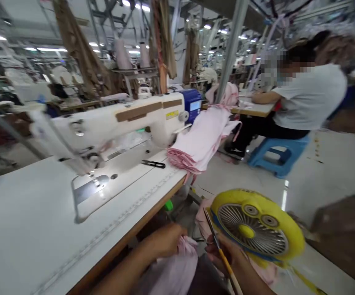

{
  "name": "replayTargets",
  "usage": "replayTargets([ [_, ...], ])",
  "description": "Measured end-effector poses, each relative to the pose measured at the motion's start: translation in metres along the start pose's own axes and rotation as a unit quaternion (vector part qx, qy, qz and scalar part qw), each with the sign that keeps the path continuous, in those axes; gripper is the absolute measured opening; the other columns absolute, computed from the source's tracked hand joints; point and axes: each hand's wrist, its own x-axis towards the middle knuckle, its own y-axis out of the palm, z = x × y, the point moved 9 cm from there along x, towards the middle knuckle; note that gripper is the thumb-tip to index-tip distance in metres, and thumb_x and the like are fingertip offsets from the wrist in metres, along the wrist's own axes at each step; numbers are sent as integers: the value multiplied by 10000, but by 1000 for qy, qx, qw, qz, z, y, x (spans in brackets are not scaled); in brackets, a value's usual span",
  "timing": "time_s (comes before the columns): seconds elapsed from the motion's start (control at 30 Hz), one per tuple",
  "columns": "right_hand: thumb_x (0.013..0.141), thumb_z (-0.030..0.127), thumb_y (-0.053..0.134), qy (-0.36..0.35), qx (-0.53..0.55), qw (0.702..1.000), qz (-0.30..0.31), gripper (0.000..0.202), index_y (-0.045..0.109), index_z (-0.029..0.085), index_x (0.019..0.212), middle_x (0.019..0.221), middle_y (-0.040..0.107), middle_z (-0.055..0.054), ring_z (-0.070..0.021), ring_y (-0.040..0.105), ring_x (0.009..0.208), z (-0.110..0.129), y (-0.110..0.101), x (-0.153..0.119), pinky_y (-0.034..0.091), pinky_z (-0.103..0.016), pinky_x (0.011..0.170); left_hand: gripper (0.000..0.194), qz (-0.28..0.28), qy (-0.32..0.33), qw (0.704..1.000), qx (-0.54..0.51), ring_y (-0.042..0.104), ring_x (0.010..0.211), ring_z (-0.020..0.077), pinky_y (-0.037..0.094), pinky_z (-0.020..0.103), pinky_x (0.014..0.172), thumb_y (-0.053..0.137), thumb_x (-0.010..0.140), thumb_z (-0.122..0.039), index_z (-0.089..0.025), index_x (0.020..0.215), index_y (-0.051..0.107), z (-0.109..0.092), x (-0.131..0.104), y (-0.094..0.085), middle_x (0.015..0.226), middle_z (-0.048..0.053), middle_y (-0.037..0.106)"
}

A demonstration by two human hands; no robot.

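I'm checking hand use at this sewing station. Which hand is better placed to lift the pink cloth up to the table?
Probably the left hand: it already grips the pink cloth beside the table edge. The right hand is busy holding a pencil.

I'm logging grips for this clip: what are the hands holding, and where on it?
The left hand grips bunched pink fabric at its top. The right hand holds a pencil near mid-shaft.

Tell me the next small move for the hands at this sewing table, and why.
Probably lift the pink fabric onto the white table. The left hand grips it below the table edge, the right hand holds a thin stick, and the sewing machine has nothing under its needle.
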Motion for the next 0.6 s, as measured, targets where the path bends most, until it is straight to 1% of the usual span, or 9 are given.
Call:
replayTargets([
  [0.07,746,533,681,19,-3,999,-34,361,594,202,859,778,627,-62,-238,628,738,-20,-25,1,524,-340,675,220,-12,-21,1000,-14,648,938,215,529,425,854,683,860,-263,-139,1037,639,31,41,15,1004,32,664],
  [0.1,750,500,688,26,-3,999,-43,330,586,197,833,764,616,-52,-222,618,721,-25,-30,2,516,-322,661,275,-17,-26,999,-30,639,989,223,528,442,871,681,864,-272,-145,1100,619,44,53,19,1079,56,653],
  [0.13,754,464,692,29,-2,999,-45,299,580,193,812,759,611,-44,-209,608,708,-29,-31,4,508,-305,649,330,-39,-26,998,-50,614,1069,247,510,457,919,672,871,-273,-156,1169,593,55,60,19,1179,70,623],
  [0.2,754,396,701,24,4,999,-35,249,574,186,799,773,609,-34,-194,597,718,-32,-24,11,495,-282,654,460,-91,-25,992,-86,547,1193,272,446,515,1006,676,867,-265,-184,1291,518,77,61,15,1343,102,533],
  [0.27,754,348,699,12,13,1000,-18,220,572,179,816,804,614,-31,-188,588,746,-30,-10,22,484,-269,671,517,-151,-25,982,-112,486,1267,287,375,545,1067,683,857,-258,-198,1331,484,97,50,8,1395,104,492],
  [0.33,773,300,668,2,15,1000,-4,172,564,174,825,806,610,-26,-173,568,736,-27,4,36,463,-251,653,475,-207,-38,970,-125,481,1268,286,349,548,1081,668,865,-273,-195,1304,504,115,35,2,1364,98,518],
  [0.4,773,225,633,-6,1,1000,2,100,559,170,810,782,591,-13,-153,534,703,-22,15,51,424,-230,617,384,-239,-55,961,-130,522,1217,270,363,536,1064,629,892,-305,-181,1245,545,128,27,-1,1285,90,572],
  [0.47,734,134,611,-14,-25,1000,8,80,571,170,794,752,562,6,-135,495,673,-14,23,65,376,-217,590,317,-244,-67,959,-129,580,1126,246,410,511,1019,601,911,-332,-168,1181,580,133,28,-2,1178,76,625],
  [0.6,668,19,579,-27,-73,997,25,219,623,177,815,753,551,22,-126,480,668,-3,32,86,328,-215,587,207,-221,-79,966,-113,635,916,194,494,427,883,631,892,-323,-147,1000,633,129,40,-3,944,29,660],
])
